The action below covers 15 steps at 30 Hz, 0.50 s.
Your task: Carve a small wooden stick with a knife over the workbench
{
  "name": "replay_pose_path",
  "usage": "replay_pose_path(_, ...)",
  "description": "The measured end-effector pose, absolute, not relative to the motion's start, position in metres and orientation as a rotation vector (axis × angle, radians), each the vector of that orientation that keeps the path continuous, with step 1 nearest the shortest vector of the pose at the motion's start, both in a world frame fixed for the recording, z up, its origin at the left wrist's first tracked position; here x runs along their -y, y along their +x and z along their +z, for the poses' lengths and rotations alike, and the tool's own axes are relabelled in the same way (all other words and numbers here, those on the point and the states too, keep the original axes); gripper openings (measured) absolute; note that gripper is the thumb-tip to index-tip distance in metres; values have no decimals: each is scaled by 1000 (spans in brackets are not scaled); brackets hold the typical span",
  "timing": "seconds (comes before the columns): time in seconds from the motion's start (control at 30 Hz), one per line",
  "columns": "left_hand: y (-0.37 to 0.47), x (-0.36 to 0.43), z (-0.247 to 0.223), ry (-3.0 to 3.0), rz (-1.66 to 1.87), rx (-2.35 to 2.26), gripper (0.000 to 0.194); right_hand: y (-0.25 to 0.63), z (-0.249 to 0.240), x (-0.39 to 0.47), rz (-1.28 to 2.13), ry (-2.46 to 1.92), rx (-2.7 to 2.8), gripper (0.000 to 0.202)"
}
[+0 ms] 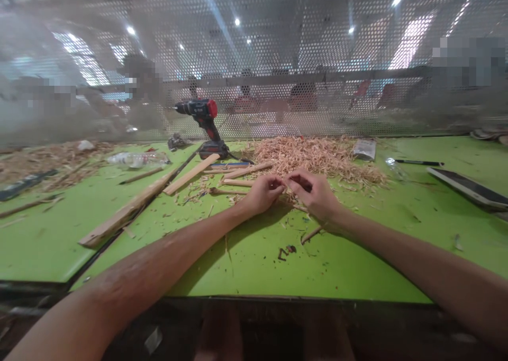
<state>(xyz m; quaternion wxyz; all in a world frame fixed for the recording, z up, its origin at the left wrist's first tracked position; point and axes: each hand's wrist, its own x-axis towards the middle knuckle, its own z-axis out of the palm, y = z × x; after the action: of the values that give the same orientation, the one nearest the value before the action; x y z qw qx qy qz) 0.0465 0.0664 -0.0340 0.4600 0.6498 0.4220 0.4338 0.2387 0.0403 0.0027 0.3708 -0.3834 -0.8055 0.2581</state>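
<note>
Both hands met at the middle of the green workbench [254, 265], just in front of the heap of wood shavings [317, 157]. The left hand [262, 192] was curled nearly closed, thumb and fingertips pinched together on something small and thin, a sliver of wood [284, 182] by the look of it, though it was too small to be sure. The right hand [313, 191] mirrored it, fingers bent in tight, pinching the same little piece from the other side, so the two sets of fingertips were almost touching. Both wrists rested low on the bench top among scattered chips.

Just beyond the left hand lay a few short round wooden sticks [248, 169], side by side. A flat wooden slat [191, 174] lay at an angle to their left, and a longer rough wooden strip [127, 213] ran on toward the near left edge. Near the back edge stood a red and black cordless drill [204, 120] on its battery base. Left of it lay a clear plastic bottle [137, 160] on its side. Toward the right edge sat a pen [416, 163] and a flat dark tablet-like slab [468, 187]. A perforated metal screen [278, 59] rose behind the back edge.
</note>
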Motion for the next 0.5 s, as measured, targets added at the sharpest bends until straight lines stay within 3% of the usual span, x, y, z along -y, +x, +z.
replay_pose_path(0.13,47,-66,-33,1611,1065,-1084,16,248,7,-52,574,-1071,1978,35)
replay_pose_path(0.4,46,-65,-33,1641,1080,-1190,10,284,-3,-106,572,-1295,1975,10)
replay_pose_path(0.5,46,-65,-35,1637,1094,-1155,11,289,-9,-114,639,-1277,2067,12)
